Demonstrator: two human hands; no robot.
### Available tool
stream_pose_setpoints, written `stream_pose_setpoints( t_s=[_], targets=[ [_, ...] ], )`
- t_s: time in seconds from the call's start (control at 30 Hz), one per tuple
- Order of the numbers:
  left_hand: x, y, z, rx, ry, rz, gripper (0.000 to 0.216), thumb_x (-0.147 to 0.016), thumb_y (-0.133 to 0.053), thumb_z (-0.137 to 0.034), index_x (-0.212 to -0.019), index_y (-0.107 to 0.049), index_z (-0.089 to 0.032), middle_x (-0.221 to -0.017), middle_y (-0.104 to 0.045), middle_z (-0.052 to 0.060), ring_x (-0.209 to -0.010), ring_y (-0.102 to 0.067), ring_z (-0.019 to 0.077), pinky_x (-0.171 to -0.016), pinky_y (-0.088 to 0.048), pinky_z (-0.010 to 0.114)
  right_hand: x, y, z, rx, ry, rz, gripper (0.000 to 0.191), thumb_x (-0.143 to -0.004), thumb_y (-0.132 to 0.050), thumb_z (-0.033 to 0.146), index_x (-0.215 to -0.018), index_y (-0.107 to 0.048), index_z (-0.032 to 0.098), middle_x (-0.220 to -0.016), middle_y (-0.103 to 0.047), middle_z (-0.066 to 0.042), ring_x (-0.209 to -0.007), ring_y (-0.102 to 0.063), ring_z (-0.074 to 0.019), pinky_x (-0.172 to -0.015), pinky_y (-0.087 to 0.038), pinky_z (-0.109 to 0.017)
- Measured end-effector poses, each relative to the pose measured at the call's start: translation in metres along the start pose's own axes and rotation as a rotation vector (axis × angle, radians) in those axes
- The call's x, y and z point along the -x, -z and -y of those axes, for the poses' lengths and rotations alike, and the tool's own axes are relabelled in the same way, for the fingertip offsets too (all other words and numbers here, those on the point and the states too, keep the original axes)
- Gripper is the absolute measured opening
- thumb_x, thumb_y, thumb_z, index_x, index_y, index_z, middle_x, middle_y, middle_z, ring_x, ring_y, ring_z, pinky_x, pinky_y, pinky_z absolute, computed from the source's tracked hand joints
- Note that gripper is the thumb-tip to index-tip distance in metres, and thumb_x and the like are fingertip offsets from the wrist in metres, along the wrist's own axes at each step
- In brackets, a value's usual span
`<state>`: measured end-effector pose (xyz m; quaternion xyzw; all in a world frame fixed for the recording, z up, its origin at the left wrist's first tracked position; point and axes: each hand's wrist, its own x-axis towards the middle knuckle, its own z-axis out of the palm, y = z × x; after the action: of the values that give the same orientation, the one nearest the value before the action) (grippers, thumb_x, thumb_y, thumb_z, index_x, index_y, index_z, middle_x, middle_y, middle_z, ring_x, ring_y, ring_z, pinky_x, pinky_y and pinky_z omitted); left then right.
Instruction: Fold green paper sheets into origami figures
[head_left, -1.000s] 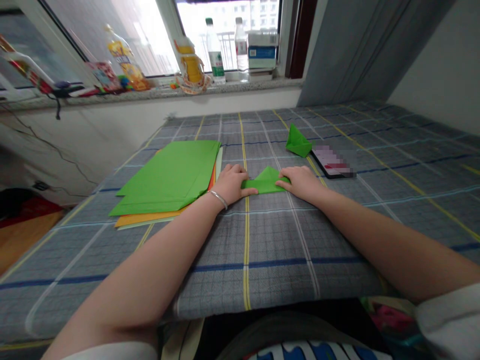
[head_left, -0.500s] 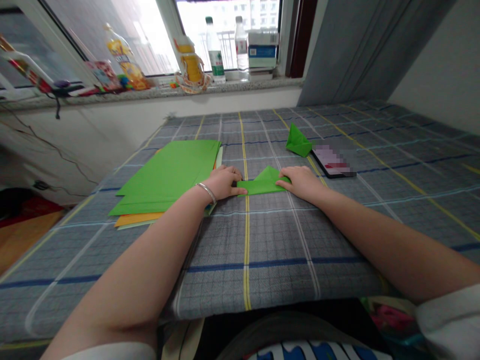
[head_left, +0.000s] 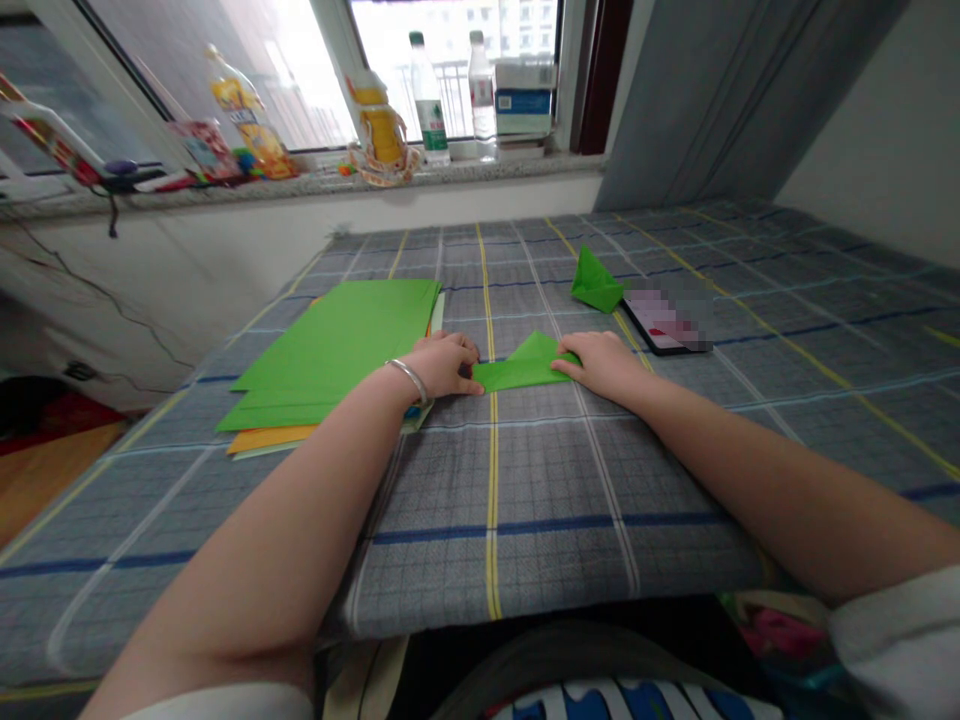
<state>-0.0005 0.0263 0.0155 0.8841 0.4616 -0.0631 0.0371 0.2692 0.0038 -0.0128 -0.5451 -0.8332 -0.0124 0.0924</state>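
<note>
A folded green paper piece lies flat on the grey plaid bedsheet. My left hand, with a bracelet on its wrist, is curled with its fingertips pressed on the piece's left end. My right hand rests on the right end, fingers together and pressing down. A finished green folded shape stands farther back, next to a phone.
A stack of green and orange paper sheets lies to the left of my hands. The windowsill at the back holds bottles and boxes. The bed's left edge drops to a wooden floor.
My left hand slid left along the paper piece, from covering its left part to pressing at its left tip. My right hand stayed put.
</note>
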Motion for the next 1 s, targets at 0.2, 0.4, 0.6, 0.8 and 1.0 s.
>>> stream_pose_setpoints(
  t_s=[0.2, 0.4, 0.6, 0.8, 1.0],
  targets=[
    [0.009, 0.006, -0.004, 0.011, 0.08, 0.028, 0.034, -0.071, -0.067, -0.045, -0.096, -0.066, -0.022, -0.116, -0.061, 0.007, -0.109, -0.055, 0.0282, -0.095, -0.042, 0.04, 0.0, 0.0, 0.0, -0.003, -0.001, -0.008, 0.023, -0.093, -0.054, 0.04, -0.096, -0.065, 0.02, -0.101, -0.072, -0.007, -0.092, -0.063, -0.0239, -0.071, -0.034, -0.034],
    [0.009, -0.003, -0.036, 0.046, 0.092, -0.346, 0.049, -0.082, -0.054, -0.033, -0.127, -0.049, -0.014, -0.135, -0.049, 0.015, -0.125, -0.047, 0.0311, -0.111, -0.029, 0.051, -0.001, -0.003, -0.001, 0.001, 0.006, -0.018, 0.022, -0.092, -0.055, 0.04, -0.096, -0.064, 0.02, -0.101, -0.072, -0.007, -0.092, -0.063, -0.0241, -0.071, -0.035, -0.033],
    [-0.004, -0.023, -0.064, 0.105, -0.469, -0.314, 0.045, -0.095, -0.04, -0.037, -0.135, -0.046, -0.018, -0.144, -0.045, 0.013, -0.137, -0.037, 0.0243, -0.117, -0.024, 0.045, 0.0, -0.005, -0.004, -0.06, 0.025, -0.036, 0.021, -0.091, -0.054, 0.037, -0.095, -0.064, 0.019, -0.098, -0.071, -0.009, -0.09, -0.063, -0.0239, -0.074, -0.039, -0.033],
    [-0.007, -0.031, -0.063, 0.06, -0.427, -0.14, 0.061, -0.098, -0.034, -0.048, -0.149, -0.03, -0.016, -0.158, -0.026, 0.01, -0.148, -0.018, 0.0261, -0.12, -0.013, 0.044, 0.004, 0.002, -0.02, -0.196, -0.031, -0.038, 0.014, -0.087, -0.059, 0.03, -0.094, -0.065, 0.019, -0.095, -0.071, -0.007, -0.085, -0.063, -0.021, -0.075, -0.044, -0.031],
    [-0.007, -0.029, -0.065, 0.04, -0.418, -0.119, 0.065, -0.098, -0.032, -0.053, -0.151, -0.026, -0.018, -0.159, -0.025, 0.01, -0.148, -0.018, 0.0274, -0.119, -0.013, 0.044, 0.015, 0.011, -0.043, -0.246, -0.103, -0.006, 0.02, -0.085, -0.059, 0.023, -0.103, -0.067, 0.02, -0.104, -0.071, -0.007, -0.093, -0.064, -0.0213, -0.082, -0.047, -0.033]
  ],
)
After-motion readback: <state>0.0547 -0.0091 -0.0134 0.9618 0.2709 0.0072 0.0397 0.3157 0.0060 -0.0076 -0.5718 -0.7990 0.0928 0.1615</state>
